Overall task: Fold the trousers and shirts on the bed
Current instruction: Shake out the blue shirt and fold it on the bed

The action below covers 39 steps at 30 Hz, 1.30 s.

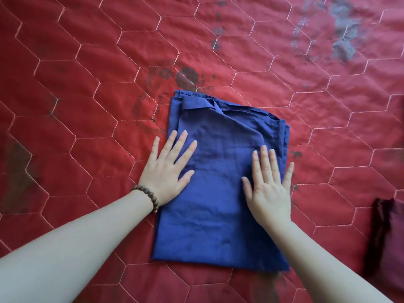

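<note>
— Where was the garment?

— A blue shirt point(218, 189) lay folded into a rectangle on the red quilted bedspread point(87, 84), near the middle of the view, its collar point(196, 104) showing at the far edge and the layered edges stacked along the right side.

— What lay around it?

— The bedspread had pale hexagon stitching and faded grey flower prints, one patch just beyond the collar. At the right edge of the view sat a dark maroon cloth point(387, 237), well apart from the shirt and partly cut off; I couldn't tell what garment it was. Nothing lay on the shirt but the hands.

— Any containers?

— None that I could point to.

— And the hands?

— The left hand point(168, 169) lay palm down on the shirt's left edge, fingers straight and spread, little finger over the bedspread, gripping nothing. A brown beaded bracelet point(148, 199) circled that wrist. The right hand point(269, 184) pressed flat near the right edge, fingers likewise straight and released, little finger reaching past the cloth. Both forearms were bare.
</note>
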{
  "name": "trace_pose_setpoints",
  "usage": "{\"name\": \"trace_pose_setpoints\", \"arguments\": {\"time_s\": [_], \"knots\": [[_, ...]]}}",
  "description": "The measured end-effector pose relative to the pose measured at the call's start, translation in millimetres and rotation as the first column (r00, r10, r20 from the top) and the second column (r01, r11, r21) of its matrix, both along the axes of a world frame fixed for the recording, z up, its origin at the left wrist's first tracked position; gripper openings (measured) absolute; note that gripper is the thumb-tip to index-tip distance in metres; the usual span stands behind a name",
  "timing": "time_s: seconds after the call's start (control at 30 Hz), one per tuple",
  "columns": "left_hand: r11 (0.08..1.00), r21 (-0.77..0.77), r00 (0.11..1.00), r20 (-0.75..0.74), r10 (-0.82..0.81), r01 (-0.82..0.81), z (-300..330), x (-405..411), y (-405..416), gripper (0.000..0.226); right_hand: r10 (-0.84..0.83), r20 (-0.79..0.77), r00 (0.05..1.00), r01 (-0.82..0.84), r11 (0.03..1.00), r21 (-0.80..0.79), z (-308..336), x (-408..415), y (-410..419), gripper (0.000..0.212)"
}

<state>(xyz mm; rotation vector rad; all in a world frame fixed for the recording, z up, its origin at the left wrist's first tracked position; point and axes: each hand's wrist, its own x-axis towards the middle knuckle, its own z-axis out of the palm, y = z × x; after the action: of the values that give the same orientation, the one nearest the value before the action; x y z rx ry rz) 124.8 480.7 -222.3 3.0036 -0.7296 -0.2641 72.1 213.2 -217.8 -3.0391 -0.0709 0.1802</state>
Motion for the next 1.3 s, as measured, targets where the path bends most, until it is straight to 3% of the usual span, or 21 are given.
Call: {"name": "trace_pose_setpoints", "arguments": {"time_s": [0.1, 0.2, 0.27, 0.37, 0.53, 0.63, 0.7, 0.77, 0.83, 0.93, 0.97, 1.03, 1.07, 1.1, 1.13, 1.23, 1.27, 1.3], "knots": [[0.954, -0.091, 0.959, 0.033, -0.283, 0.285, 1, -38, 5, 0.072, 0.278, 0.067, 0.958, -0.283, 0.955, 0.085, 4, -27, 27, 0.066], [0.885, -0.04, 0.883, -0.062, -0.465, 0.463, -1, -73, 16, 0.073, 0.482, -0.03, 0.876, -0.477, 0.874, 0.095, -1, -63, 42, 0.07], [0.895, 0.006, 0.891, -0.104, -0.443, 0.446, -1, -81, 32, 0.069, 0.46, -0.095, 0.883, -0.458, 0.888, 0.049, -5, -78, 25, 0.071], [0.917, 0.037, 0.909, -0.149, -0.389, 0.398, 4, -83, 56, 0.064, 0.301, -0.168, 0.939, -0.308, 0.951, -0.016, -1, -85, -10, 0.067], [0.914, 0.016, 0.911, -0.09, -0.403, 0.405, 16, -74, 75, 0.057, 0.396, -0.133, 0.908, -0.399, 0.917, 0.007, 12, -81, -58, 0.055], [0.938, 0.068, 0.941, -0.004, -0.34, 0.339, 25, -59, 73, 0.064, 0.23, -0.137, 0.963, -0.243, 0.966, -0.084, 22, -69, -96, 0.076], [0.927, 0.085, 0.93, 0.022, -0.367, 0.364, 27, -54, 65, 0.063, 0.217, -0.174, 0.961, -0.241, 0.962, -0.131, 27, -64, -106, 0.084], [0.893, 0.077, 0.895, 0.022, -0.446, 0.443, 28, -52, 52, 0.062, 0.372, -0.201, 0.906, -0.401, 0.907, -0.128, 27, -63, -99, 0.084], [0.833, 0.004, 0.833, 0.004, -0.553, 0.553, 28, -50, 39, 0.058, 0.563, -0.228, 0.794, -0.592, 0.801, -0.083, 30, -60, -86, 0.08], [0.788, -0.198, 0.791, -0.084, -0.607, 0.583, 33, -47, 31, 0.05, 0.713, -0.286, 0.64, -0.715, 0.689, 0.12, 42, -52, -71, 0.081], [0.806, -0.266, 0.812, -0.12, -0.571, 0.528, 36, -45, 30, 0.047, 0.7, -0.31, 0.643, -0.653, 0.713, 0.257, 47, -48, -66, 0.08], [0.877, -0.421, 0.892, -0.266, -0.364, 0.233, 45, -40, 29, 0.036, 0.499, -0.382, 0.777, -0.218, 0.784, 0.581, 55, -39, -62, 0.066], [0.878, -0.478, 0.896, -0.393, -0.207, -0.006, 51, -34, 25, 0.033, 0.276, -0.454, 0.847, 0.132, 0.719, 0.682, 60, -31, -56, 0.05], [0.827, -0.507, 0.86, -0.508, -0.06, -0.242, 53, -26, 20, 0.028, 0.046, -0.527, 0.849, 0.41, 0.574, 0.709, 60, -22, -51, 0.032], [0.751, -0.505, 0.812, -0.579, 0.07, -0.425, 54, -17, 14, 0.021, -0.135, -0.565, 0.814, 0.555, 0.468, 0.688, 57, -13, -47, 0.018], [0.564, -0.387, 0.649, -0.653, 0.391, -0.729, 46, 8, 1, 0.029, -0.337, -0.612, 0.716, 0.695, 0.264, 0.669, 45, 9, -38, 0.017], [0.523, -0.354, 0.604, -0.658, 0.45, -0.775, 42, 12, 0, 0.03, -0.346, -0.639, 0.687, 0.721, 0.219, 0.657, 42, 13, -36, 0.015], [0.499, -0.344, 0.583, -0.657, 0.478, -0.796, 39, 15, 0, 0.029, -0.356, -0.634, 0.686, 0.723, 0.234, 0.65, 38, 15, -33, 0.011]]}}
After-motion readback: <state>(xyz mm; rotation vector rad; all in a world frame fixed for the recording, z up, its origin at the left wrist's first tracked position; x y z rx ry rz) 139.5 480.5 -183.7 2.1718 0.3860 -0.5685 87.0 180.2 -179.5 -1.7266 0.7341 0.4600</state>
